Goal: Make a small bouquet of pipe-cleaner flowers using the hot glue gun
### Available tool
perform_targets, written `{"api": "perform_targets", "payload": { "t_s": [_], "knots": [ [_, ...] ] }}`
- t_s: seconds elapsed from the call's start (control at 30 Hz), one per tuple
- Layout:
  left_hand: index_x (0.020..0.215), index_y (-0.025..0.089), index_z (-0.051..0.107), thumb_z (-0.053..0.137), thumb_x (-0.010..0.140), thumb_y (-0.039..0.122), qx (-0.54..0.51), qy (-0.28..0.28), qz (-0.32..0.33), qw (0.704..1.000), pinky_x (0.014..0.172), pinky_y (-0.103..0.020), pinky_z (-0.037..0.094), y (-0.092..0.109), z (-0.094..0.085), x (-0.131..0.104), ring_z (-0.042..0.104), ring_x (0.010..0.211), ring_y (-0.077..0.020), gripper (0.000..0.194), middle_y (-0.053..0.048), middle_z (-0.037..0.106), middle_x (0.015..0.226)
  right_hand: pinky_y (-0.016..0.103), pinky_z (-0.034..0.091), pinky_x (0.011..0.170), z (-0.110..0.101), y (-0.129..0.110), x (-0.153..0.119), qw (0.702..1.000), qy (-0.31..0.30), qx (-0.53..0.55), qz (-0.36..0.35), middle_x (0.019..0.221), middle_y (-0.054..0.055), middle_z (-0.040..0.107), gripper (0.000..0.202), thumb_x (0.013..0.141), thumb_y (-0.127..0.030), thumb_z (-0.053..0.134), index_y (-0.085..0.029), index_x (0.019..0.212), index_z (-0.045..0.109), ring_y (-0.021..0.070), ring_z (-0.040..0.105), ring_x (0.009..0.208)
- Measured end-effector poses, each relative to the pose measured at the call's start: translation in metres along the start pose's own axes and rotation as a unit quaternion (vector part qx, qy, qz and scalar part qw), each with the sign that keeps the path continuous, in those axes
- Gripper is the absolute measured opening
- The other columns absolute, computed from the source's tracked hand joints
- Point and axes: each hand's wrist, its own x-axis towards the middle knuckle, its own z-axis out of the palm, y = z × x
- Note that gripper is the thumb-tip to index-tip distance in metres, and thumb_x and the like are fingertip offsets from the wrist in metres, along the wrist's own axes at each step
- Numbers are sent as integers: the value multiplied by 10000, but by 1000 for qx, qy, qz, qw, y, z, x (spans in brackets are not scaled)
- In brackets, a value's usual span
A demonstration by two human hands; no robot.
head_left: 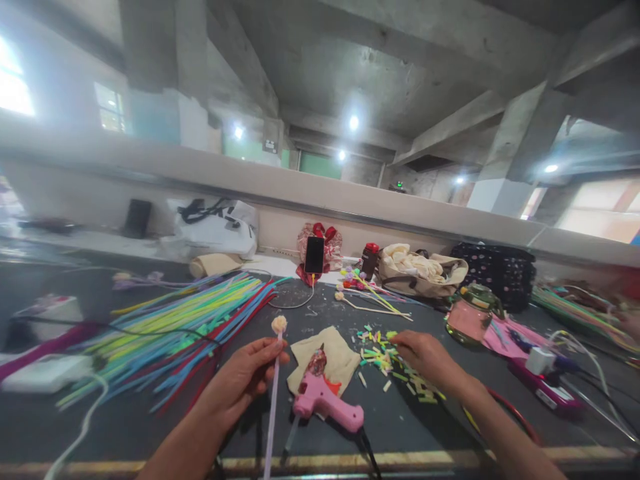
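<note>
My left hand (pixel 245 377) pinches a pale lilac pipe cleaner (pixel 273 413) between thumb and fingers. The stem stands nearly upright, topped by a small cream fuzzy ball (pixel 279 325). Over at the right, my right hand (pixel 425 353) has its fingertips drawn together at the edge of a pile of short cut pieces (pixel 380 357) in yellow, green and white. Whatever lies between those fingertips is too small to make out. Between the hands, a pink hot glue gun (pixel 325 403) rests on a beige cloth (pixel 345 360), its nozzle pointing away and a glue stick sticking out behind.
Long coloured pipe cleaners (pixel 200 327) are spread at the left. Finished-looking stems (pixel 365 303) lie farther back, near a propped phone (pixel 315 255) on a cable. A pink-filled jug (pixel 470 317), a purple power strip (pixel 545 387) and a cloth bag (pixel 423 270) stand at the right.
</note>
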Motion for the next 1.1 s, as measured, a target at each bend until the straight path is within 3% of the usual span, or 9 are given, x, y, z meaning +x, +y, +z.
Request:
{"api": "perform_targets", "payload": {
  "t_s": [0.1, 0.27, 0.4, 0.57, 0.83, 0.97, 1.1],
  "knots": [
    [624, 132, 547, 749, 516, 248, -8, -6, 2, 1000, 280, -65, 265, 0, 0, -1, 415, 329, 5, 257, 39, 584, 517, 252, 414, 732, 8, -11, 32, 1000, -18, -14, -4, 916, 43, 636, 240, 845, -221, 393, -212, 937, 615, 158, 571, 850],
    [624, 133, 544, 734, 538, 247, -10, -8, 5, 1000, 280, -78, 269, 1, 1, -3, 411, 326, -3, 238, 29, 588, 516, 363, 456, 739, 22, -20, 71, 995, -77, -61, 10, 998, 51, 570, 200, 848, -267, 464, -148, 985, 545, 163, 559, 855],
    [633, 133, 541, 717, 566, 254, -2, -7, 12, 1000, 276, -84, 265, 1, 1, -3, 404, 324, -5, 224, 27, 585, 524, 365, 464, 740, 25, -19, 78, 989, -123, -81, 16, 1043, 58, 549, 220, 844, -264, 472, -157, 1029, 525, 169, 555, 871],
    [645, 140, 538, 713, 571, 265, 0, -19, 12, 1000, 281, -87, 275, 0, -2, -1, 416, 332, -8, 228, 31, 589, 541, 371, 459, 751, 25, -19, 78, 990, -127, -51, 36, 1058, 60, 542, 230, 842, -267, 475, -160, 1041, 519, 175, 551, 887],
    [640, 133, 549, 736, 533, 260, 3, -2, 5, 1000, 284, -87, 281, 0, -1, -1, 415, 325, -8, 250, 24, 595, 523, 331, 483, 675, 21, -1, 75, 981, -67, 150, 99, 989, 51, 566, 226, 839, -265, 481, -137, 1021, 523, 153, 573, 797],
    [614, 132, 536, 740, 524, 268, -4, -13, 8, 1000, 274, -81, 266, 0, 2, -3, 398, 314, -2, 261, 31, 582, 500, 249, 475, 543, 16, -1, 72, 951, -39, 288, 105, 809, 12, 585, 178, 836, -260, 486, -121, 933, 540, 98, 562, 615],
    [598, 133, 532, 737, 530, 255, -11, -25, 4, 1000, 277, -82, 268, 1, 1, -2, 402, 320, -2, 248, 28, 587, 511, 190, 400, 438, 8, -17, 67, 909, -3, 408, 90, 623, -40, 551, 152, 735, -236, 565, -130, 845, 564, 67, 501, 470]
  ]
}}
